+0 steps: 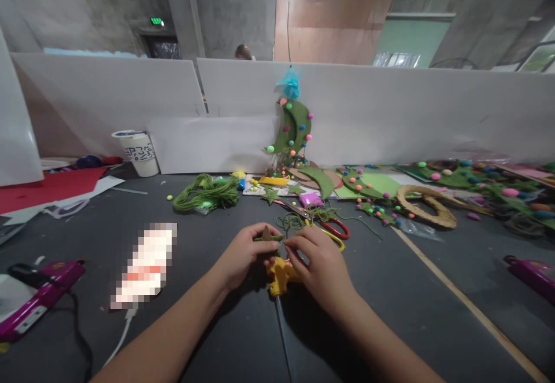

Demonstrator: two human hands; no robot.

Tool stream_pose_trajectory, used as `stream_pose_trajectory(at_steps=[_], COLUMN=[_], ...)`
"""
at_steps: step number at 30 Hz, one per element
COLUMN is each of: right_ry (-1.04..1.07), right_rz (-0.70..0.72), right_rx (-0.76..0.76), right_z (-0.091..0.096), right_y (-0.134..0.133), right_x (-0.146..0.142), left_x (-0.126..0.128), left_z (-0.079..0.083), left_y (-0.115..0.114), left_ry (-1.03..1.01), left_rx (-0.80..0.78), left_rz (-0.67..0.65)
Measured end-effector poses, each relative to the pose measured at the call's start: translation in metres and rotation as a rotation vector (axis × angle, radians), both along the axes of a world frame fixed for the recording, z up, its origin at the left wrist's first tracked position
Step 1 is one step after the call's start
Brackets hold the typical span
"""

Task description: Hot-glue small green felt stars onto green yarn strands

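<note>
Gripping side: the left hand (248, 254) is closed on a small green-and-brown piece (266, 234), thumb and fingers pressing it from either side; a brown point projects above the grip.
Working side: the right hand (323, 258) has thumb and fingertips drawn together at the right edge of the piece. Whether it pinches a thread or the edge itself cannot be told.
Workpiece position: between both hands, above the dark tabletop (225, 342), near the middle of the view.
Glue gun: a yellow glue gun (280, 282) lies beneath the hands, partly covered by the right one; a translucent stick (283, 331) extends from it toward the wearer.
Cutting tool: red-handled scissors (346, 228) lie beyond the right hand, among loose strands of green yarn (325, 215).
Yarn stock: a looped green skein (206, 193) rests farther back, to the left.
Star parts: two green stars (271, 195) (296, 189) lie beyond the hands, near a purple packet (311, 199).
Ornament: a green crescent (300, 131) dotted with coloured balls stands upright before the white partition (385, 111), blue netting (290, 84) above it.
Left bench: a patterned cup (141, 154) stands against the partition; a purple power strip (43, 302) lies nearer.
</note>
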State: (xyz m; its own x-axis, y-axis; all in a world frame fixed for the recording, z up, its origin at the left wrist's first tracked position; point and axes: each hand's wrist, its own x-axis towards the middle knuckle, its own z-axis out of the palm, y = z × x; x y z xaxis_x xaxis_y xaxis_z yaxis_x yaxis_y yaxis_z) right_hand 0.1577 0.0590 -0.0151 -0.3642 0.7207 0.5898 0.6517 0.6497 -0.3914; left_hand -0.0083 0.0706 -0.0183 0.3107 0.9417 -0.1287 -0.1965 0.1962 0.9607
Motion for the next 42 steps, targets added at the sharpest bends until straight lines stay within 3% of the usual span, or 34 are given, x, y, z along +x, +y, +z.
stream_pose_trajectory(at_steps=[7,10,13,16,22,29,33,38,40,42], right_ry=[-0.129,-0.104,0.048,0.234,0.533,0.801,0.856,0.817,0.724,0.564], right_rz=[0.021,0.062,0.126,0.169,0.214,0.242,0.222,0.18,0.141,0.097], right_rx=[0.073,0.032,-0.126,-0.385,-0.852,-1.019,-1.06,-1.001,-0.899,-0.685], right_z=[0.007,0.011,0.013,0.012,0.002,-0.007,-0.009,-0.006,-0.005,-0.004], right_y=[0.003,0.006,0.01,0.015,0.019,0.015,0.013,0.012,0.012,0.01], right_x=[0.006,0.011,0.015,0.016,0.012,0.007,0.004,0.001,0.001,0.001], left_x=[0.0,-0.001,-0.002,-0.003,-0.003,-0.001,0.001,0.002,0.002,0.002], left_z=[0.006,0.011,0.015,0.018,0.02,0.014,0.013,0.006,0.003,0.001], left_y=[-0.001,-0.002,-0.003,-0.004,-0.005,-0.005,-0.006,-0.005,-0.004,-0.003], left_ry=[0.174,0.283,0.325,0.33,0.326,0.303,0.225,0.063,0.013,-0.006], left_rx=[0.044,0.087,0.113,0.124,0.136,0.212,0.214,0.061,0.014,-0.009], left_rz=[-0.005,-0.062,-0.133,-0.177,-0.178,-0.108,-0.056,-0.073,-0.05,-0.027])
